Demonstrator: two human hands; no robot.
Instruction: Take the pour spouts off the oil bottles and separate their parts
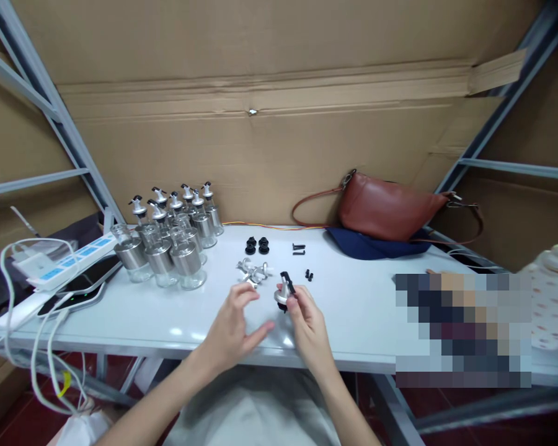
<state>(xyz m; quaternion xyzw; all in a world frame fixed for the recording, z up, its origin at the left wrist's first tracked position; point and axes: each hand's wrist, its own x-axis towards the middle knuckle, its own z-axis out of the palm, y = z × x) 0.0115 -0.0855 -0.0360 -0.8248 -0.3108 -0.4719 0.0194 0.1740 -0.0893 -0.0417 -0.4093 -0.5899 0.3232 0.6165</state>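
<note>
Between the thumb and fingers of my right hand [308, 319] is a silver and black pourer spout [284, 293], its black lever uppermost and its black stopper pointing down. My left hand [235, 322] is just left of it, thumb and fingers spread, holding nothing. Beyond my hands lies a small pile of silver spout parts [255, 271]. Further back sit several black stoppers [256, 246], a few black levers [298, 249] and some tiny black pieces [309, 274].
Several glass bottles [186, 263] with metal bands stand at the left, many topped with spouts. A power strip [77, 260] and cables lie farther left. A brown bag [390, 207] rests on a dark blue cloth [376, 243] at the back right. Cardboard [270, 161] walls the back.
</note>
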